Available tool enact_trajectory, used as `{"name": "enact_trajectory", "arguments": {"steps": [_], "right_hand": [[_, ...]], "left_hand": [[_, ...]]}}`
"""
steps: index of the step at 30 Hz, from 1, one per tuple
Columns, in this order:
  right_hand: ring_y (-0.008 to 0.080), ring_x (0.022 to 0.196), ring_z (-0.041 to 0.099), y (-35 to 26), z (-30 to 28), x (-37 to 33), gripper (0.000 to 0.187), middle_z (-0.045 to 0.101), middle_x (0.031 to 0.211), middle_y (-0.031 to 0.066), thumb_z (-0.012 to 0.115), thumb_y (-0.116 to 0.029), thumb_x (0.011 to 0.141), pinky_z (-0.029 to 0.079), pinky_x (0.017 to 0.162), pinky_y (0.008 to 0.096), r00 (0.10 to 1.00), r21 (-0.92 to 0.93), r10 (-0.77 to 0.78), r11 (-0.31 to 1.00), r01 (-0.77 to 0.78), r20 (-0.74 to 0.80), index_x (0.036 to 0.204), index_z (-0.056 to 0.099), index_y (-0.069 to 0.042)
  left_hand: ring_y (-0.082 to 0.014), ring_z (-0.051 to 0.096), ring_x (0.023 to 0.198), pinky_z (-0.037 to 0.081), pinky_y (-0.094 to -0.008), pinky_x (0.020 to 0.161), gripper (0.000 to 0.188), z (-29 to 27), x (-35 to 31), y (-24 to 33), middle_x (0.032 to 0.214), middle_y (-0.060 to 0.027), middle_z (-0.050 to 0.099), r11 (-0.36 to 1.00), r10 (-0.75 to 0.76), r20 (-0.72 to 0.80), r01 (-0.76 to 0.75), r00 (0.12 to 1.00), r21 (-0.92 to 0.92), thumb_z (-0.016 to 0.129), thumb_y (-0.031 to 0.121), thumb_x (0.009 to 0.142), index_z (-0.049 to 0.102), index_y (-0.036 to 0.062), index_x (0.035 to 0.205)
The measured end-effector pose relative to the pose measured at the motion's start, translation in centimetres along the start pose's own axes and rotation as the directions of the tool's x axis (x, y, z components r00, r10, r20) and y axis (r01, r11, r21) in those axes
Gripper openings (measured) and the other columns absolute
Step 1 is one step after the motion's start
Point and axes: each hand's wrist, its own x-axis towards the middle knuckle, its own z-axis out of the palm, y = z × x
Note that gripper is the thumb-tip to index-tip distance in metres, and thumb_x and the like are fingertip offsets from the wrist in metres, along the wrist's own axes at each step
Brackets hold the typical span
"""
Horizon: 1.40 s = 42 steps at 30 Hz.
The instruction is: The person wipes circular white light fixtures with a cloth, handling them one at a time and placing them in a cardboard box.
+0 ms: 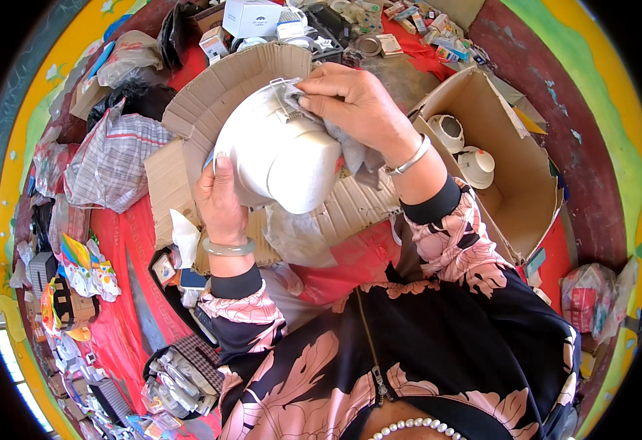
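Your left hand grasps the white fixture at its left, thumb upright; your right hand arches over its upper right, fingertips pinched.

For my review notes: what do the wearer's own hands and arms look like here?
Both hands are gloveless. The left hand has a smooth, pale bangle at the wrist; the right hand has a silver-coloured bangle. The long sleeves are black with pink floral print, ending in plain black cuffs: left cuff, right cuff.
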Motion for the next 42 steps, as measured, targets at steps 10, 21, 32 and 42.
{"name": "enact_trajectory", "arguments": {"steps": [10,21,32,42], "right_hand": [[0.024,0.084,0.059,3.1,-0.2,-0.2,0.028,0.06,0.09,0.0091,0.057,0.003,0.069,0.047,0.075,0.0286,0.987,-0.217,-0.158,0.963,0.159,0.021,0.092,0.068,-0.007],[0.0255,0.086,0.061,2.6,-4.7,0.1,0.032,0.063,0.093,0.0111,0.054,0.005,0.072,0.048,0.077,0.0284,0.923,-0.307,-0.053,0.949,-0.073,-0.382,0.098,0.065,-0.008],[0.033,0.08,0.058,1.8,-1.7,-0.5,0.019,0.061,0.084,0.0178,0.054,0.0,0.066,0.048,0.072,0.0379,0.992,-0.508,-0.098,0.852,0.126,0.082,0.083,0.062,-0.001],[0.0199,0.076,0.059,-3.2,0.7,0.5,0.029,0.063,0.083,0.0115,0.067,-0.015,0.075,0.048,0.069,0.0297,0.941,-0.018,0.148,0.987,-0.161,-0.306,0.098,0.059,0.001]], "left_hand": [[-0.0191,0.059,0.094,0.047,-0.0322,0.083,0.041,0.6,0.0,1.4,0.103,-0.0104,0.062,0.996,0.006,-0.107,-0.016,0.994,-0.09,0.053,0.032,0.091,0.056,-0.005,0.108],[-0.0262,0.048,0.116,0.04,-0.0413,0.097,0.052,-1.0,0.9,2.5,0.128,-0.0141,0.048,0.902,-0.053,-0.065,0.019,0.996,-0.432,0.043,0.034,0.093,0.036,-0.0006,0.131],[-0.0241,0.054,0.108,0.044,-0.036,0.09,0.053,0.2,0.4,3.2,0.12,-0.0145,0.053,0.984,0.045,-0.112,-0.064,0.993,-0.166,0.045,0.037,0.092,0.042,-0.0054,0.124],[-0.0119,0.058,0.069,0.045,-0.026,0.062,0.029,1.5,-1.2,0.7,0.076,-0.0063,0.065,0.842,0.316,-0.107,-0.227,0.943,0.49,0.052,0.025,0.092,0.063,-0.0016,0.094]]}}
